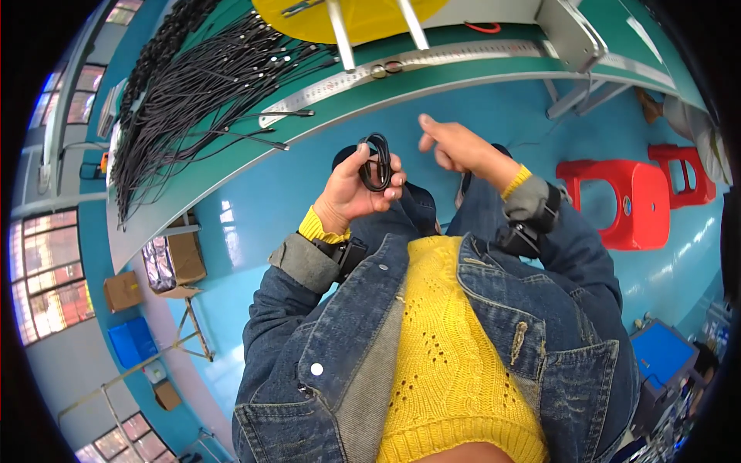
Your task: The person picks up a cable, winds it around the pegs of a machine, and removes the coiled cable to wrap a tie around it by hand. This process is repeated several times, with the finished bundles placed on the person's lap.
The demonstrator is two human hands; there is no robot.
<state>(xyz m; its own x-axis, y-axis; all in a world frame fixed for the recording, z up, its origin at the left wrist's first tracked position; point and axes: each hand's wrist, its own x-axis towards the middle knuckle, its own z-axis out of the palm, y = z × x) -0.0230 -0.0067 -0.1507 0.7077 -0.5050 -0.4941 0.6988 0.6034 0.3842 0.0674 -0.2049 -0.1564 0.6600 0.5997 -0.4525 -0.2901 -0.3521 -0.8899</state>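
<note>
My left hand (pixel 353 185) is closed around a coiled black cable (pixel 376 162), with the thumb on one side and fingertips on the other. The loops stand upright in the palm, above my lap and in front of the table edge. To its right, my right hand (pixel 461 148) is raised apart from the coil. Its thumb and fingers are spread and partly bent, and nothing shows between them. A large pile of loose black cables (pixel 208 92) with plug ends lies on the green table (pixel 202 171) at the left, some ends reaching towards the front edge.
A long metal ruler (pixel 455 52) runs along the table, with metal rings (pixel 386 69) on it. Behind it are a yellow disc (pixel 309 23) and a metal bracket (pixel 571 35). Red stools (pixel 644 204) stand at the right. Cardboard boxes (pixel 123 291) and a blue bin (pixel 133 343) are at the left.
</note>
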